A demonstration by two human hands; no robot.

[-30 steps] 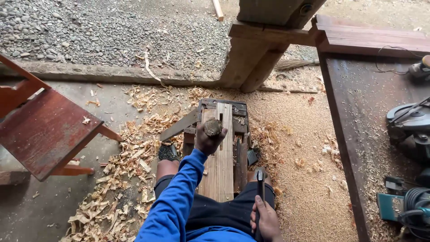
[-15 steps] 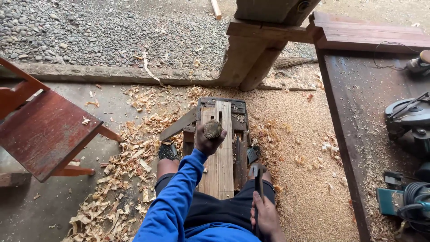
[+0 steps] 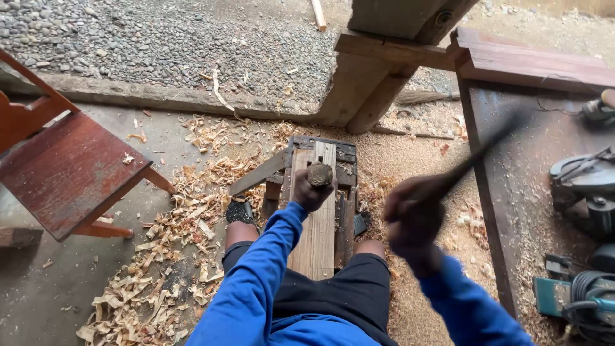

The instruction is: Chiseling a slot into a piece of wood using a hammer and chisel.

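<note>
I sit astride a low wooden bench with a pale plank (image 3: 315,237) lying along it between my knees. My left hand (image 3: 309,194) grips an upright wooden-handled chisel (image 3: 319,173) set on the plank's far half. My right hand (image 3: 415,214), blurred by motion, is raised to the right of the bench and grips a dark hammer handle (image 3: 477,156) that points up and to the right. Blue sleeves cover both arms.
A red wooden chair (image 3: 67,170) stands at the left. Wood shavings (image 3: 186,224) litter the concrete floor. A dark workbench (image 3: 512,186) on the right carries power tools (image 3: 586,192). A timber post (image 3: 378,70) rises behind, with gravel beyond.
My right hand has swung up from beside my right thigh, lifting the hammer high to the right. My left hand stays on the chisel.
</note>
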